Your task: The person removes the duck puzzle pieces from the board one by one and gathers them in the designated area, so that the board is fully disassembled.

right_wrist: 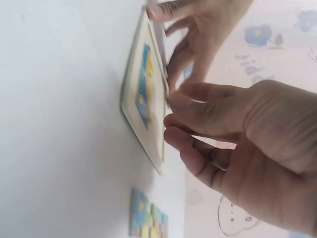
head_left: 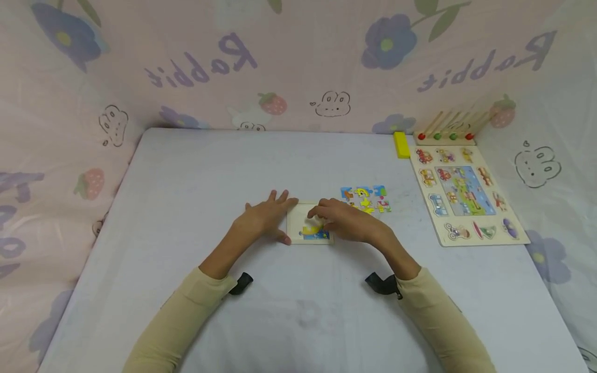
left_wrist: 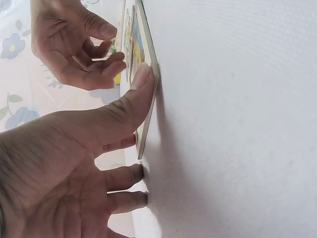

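Observation:
A small wooden puzzle board (head_left: pixel 295 223) lies on the table, a few joined yellow and blue pieces (head_left: pixel 316 232) along its near side. At its left edge, my left hand (head_left: pixel 261 220) spreads its fingers, the thumb (left_wrist: pixel 142 77) pressing on the near rim. Over the board's right part hovers my right hand (head_left: pixel 356 221), its fingers loosely bent. A gap shows between that hand's thumb and fingers in the left wrist view, with no piece visible there. Several loose jigsaw pieces (head_left: pixel 366 198) lie just beyond the right hand.
At the right lies a larger wooden picture puzzle (head_left: pixel 431 217) with vehicle shapes. Behind it stands a pegged wooden rack (head_left: pixel 445 140), beside a yellow block (head_left: pixel 401 145). Printed fabric (head_left: pixel 298 62) rises along the back and sides of the white table (head_left: pixel 186 171).

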Motion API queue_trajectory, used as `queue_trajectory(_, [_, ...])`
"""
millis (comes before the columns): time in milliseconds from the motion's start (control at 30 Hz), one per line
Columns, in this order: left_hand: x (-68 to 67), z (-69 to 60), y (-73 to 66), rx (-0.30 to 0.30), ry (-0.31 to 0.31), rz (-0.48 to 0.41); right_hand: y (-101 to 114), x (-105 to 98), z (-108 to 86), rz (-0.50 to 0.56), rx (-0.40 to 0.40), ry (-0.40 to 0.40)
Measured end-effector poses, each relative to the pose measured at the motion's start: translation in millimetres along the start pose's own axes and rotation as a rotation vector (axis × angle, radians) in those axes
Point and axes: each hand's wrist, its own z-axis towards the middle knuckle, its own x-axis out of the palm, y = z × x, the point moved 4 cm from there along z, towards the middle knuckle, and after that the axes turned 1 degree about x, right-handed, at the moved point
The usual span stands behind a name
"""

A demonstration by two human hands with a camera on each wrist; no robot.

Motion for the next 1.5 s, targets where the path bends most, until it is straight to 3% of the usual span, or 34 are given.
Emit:
queue_trajectory(133, [0.7, 0.5, 0.4, 0.001, -0.001, 0.0, 6, 9, 5.1, -0.064, -0.088, 0.014])
queue_trajectory(233, [0.4, 0.9, 0.1, 0.003, -0.001, -0.003, 9, 12, 7.3, -0.086, -0.11, 0.023])
queue_trajectory(600, [-0.2, 0.5, 0.6, -0.002, 0.008, -0.001, 9, 16, 12.0, -0.091, -0.064, 0.073])
queue_trajectory(1133, [-0.1, 0.4, 0.3, -0.001, 0.004, 0.0, 18, 10, 9.7, -0.056, -0.165, -0.021])
queue_trajectory(1300, [-0.2, -0.2, 1.2, -0.002, 0.012, -0.008, 18, 1, 3.3, -0.004, -0.134, -0.038])
queue_trajectory(1500, [-0.5, 0.0, 1.2, 0.005, -0.005, -0.007, 2, -25, -15.9, 0.111, 0.012, -0.127])
